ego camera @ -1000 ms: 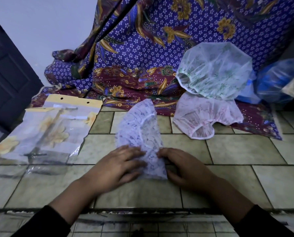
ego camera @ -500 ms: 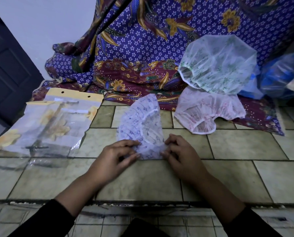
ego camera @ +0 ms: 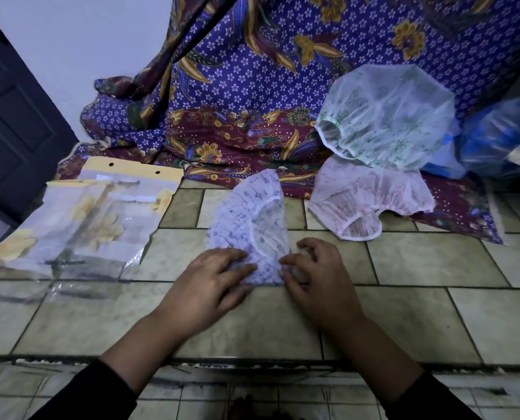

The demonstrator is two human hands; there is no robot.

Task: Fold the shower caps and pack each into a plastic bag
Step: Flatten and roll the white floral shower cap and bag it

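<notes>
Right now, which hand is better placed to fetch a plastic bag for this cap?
Left, probably. The plastic bags lie left of the left hand, which presses flat on the shower cap. The right hand pinches the cap's right edge and would have to cross over.

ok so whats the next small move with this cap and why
Probably fold the wide far end of the cap toward the hands. The left hand presses its near left edge flat on the tiles, the right hand pinches the near right edge, and the far end fans out, likely too broad for the plastic bags lying to the left.
</notes>
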